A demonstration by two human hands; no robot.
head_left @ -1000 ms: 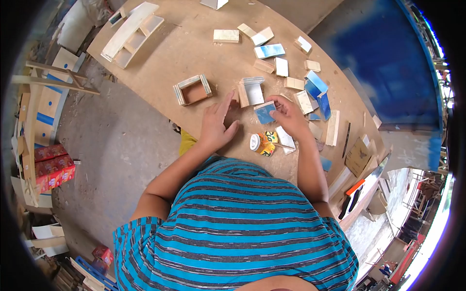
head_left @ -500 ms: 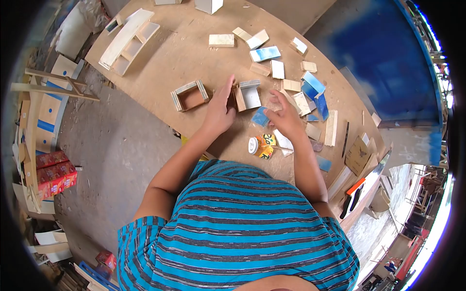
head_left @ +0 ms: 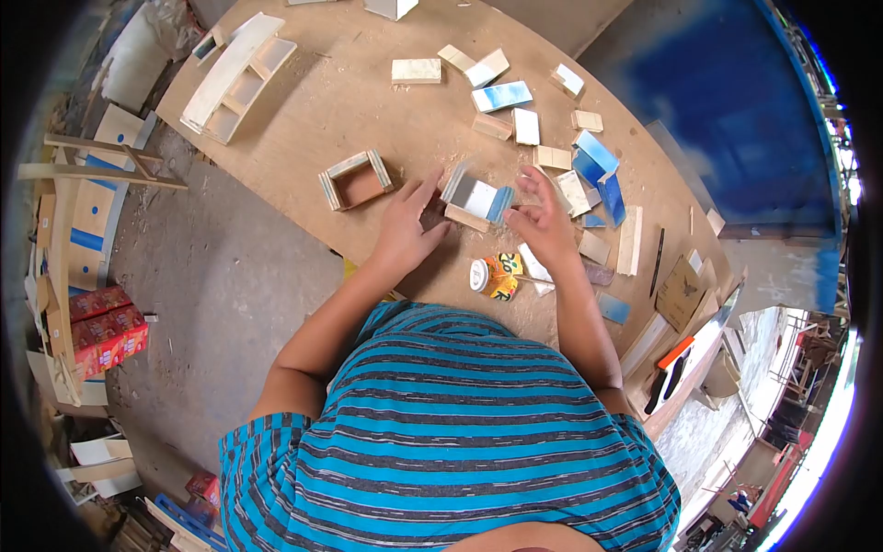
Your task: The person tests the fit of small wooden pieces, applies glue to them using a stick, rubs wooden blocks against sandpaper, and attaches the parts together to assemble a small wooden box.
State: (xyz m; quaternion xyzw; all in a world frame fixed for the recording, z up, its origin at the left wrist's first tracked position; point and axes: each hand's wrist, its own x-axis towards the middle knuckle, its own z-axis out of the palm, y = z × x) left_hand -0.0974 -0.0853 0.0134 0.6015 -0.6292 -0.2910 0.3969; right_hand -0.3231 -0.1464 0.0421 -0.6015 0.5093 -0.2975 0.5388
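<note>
A small open wooden box with a white inside lies on the workbench between my hands, its right end painted blue. My left hand is to the left of it, fingers stretched and apart, holding nothing. My right hand is at the blue end, fingers apart and thumb close to the edge; whether the thumb touches is unclear. Left of my left hand stands a second wooden box with a brown inside. Nearer my body, a yellow-labelled jar with a white lid lies on its side, a stick beside it.
Loose wood blocks, some painted blue, are scattered across the bench's far right. A curved wooden shelf piece stands at the far left. A saw with an orange-and-black handle lies at right, near a cardboard piece. Red packs sit at left.
The white-lined box has turned, and its blue part now shows at the right end instead of lower front. My left hand has shifted slightly left and its fingers have spread.
</note>
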